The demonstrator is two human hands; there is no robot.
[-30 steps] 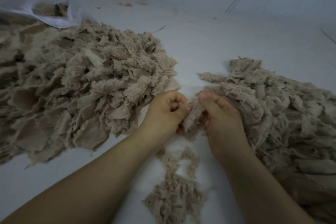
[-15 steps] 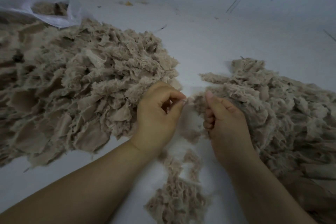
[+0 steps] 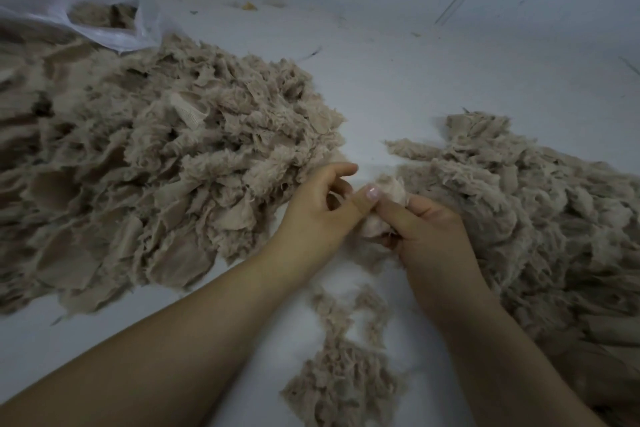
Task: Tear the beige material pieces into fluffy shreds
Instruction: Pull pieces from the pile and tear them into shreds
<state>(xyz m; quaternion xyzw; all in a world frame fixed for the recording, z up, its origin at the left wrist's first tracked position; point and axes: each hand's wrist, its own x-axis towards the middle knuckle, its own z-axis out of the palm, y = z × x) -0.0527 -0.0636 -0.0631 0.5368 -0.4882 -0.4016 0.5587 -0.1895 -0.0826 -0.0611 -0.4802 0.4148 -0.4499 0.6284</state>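
Head view: my left hand [image 3: 320,215] and right hand [image 3: 427,232] meet at centre, both pinching one beige material piece [image 3: 389,189] between thumb and fingers, held just above the white surface [image 3: 398,80]. Large pile [image 3: 156,163] of beige pieces lies to my left, second pile [image 3: 540,204] to my right. Small heap of shreds [image 3: 343,378] sits below my wrists. White plastic bag [image 3: 86,21] far left.
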